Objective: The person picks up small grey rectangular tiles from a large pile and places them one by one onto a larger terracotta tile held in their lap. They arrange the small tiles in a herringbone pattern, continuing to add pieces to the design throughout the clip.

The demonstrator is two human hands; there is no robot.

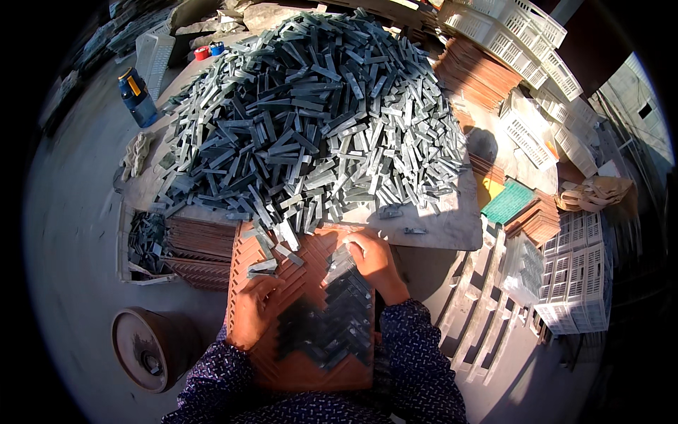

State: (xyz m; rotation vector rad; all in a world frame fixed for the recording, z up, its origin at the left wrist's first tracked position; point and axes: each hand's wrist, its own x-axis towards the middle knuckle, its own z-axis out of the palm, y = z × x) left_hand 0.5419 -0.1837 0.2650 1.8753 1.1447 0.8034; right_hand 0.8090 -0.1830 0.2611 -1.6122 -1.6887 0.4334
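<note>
A reddish-brown moulded tray point(251, 364) with a herringbone pattern of slots lies before me. Dark grey stone strips point(328, 332) fill its lower middle and right in a zigzag. My right hand point(376, 263) is at the tray's upper right, its thumb and fingertips pinched on a stone strip at the edge of the laid ones. My left hand point(254, 311) rests over the tray's left side, fingers loosely curled and a gap between thumb and forefinger; nothing shows in it. Just beyond its fingertips lie a few loose stone strips point(263, 267).
A large heap of stone strips point(296, 113) covers the table point(452, 222) beyond the tray. Stacked brown trays point(201, 240) stand at left, above a round drum point(145, 350). A blue bottle point(139, 102) and gloves point(136, 154) lie farther left. White crates point(575, 272) and a pallet point(470, 304) are at right.
</note>
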